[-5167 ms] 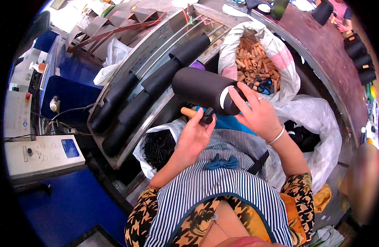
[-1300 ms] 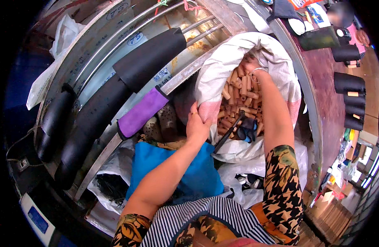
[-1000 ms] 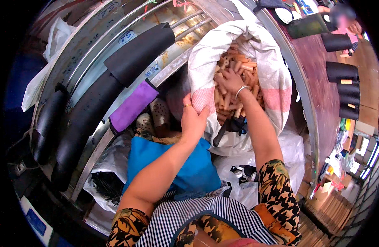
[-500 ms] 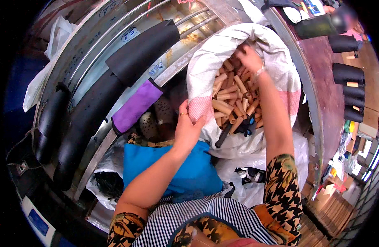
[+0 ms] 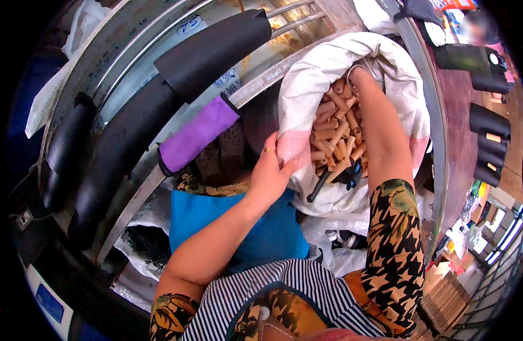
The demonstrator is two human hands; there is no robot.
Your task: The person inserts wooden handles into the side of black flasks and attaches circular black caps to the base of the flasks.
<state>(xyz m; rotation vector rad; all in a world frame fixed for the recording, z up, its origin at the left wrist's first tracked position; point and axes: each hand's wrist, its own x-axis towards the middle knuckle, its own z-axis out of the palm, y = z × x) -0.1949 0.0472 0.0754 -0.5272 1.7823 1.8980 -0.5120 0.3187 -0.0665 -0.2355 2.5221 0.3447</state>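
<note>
A white woven sack (image 5: pixel 298 108) with a pink band stands before me, its mouth rolled back. Short tan tubes (image 5: pixel 338 133) fill it, some lying at a slant across others. My left hand (image 5: pixel 271 173) grips the sack's left side, thumb and fingers on the pink band. My right forearm (image 5: pixel 383 125) reaches over the tubes into the far part of the sack. The right hand is sunk among them past the wrist, so its fingers are hidden. At the sack's near rim lie a black rod (image 5: pixel 318 186) and a small blue-and-black item (image 5: pixel 355 175).
To the left, long black curled sheets (image 5: pixel 130 133) rest on a metal rack. A purple roll with black ends (image 5: pixel 199 133) lies along its edge. Blue cloth (image 5: pixel 244 227) covers my lap. On the right, a dark reddish board (image 5: pixel 457 125) holds black rolled pieces (image 5: pixel 489 122).
My right hand has gone deeper into the sack and is now out of sight; before, its fingers showed above the tubes. The left hand stays on the sack. The whole view has shifted slightly.
</note>
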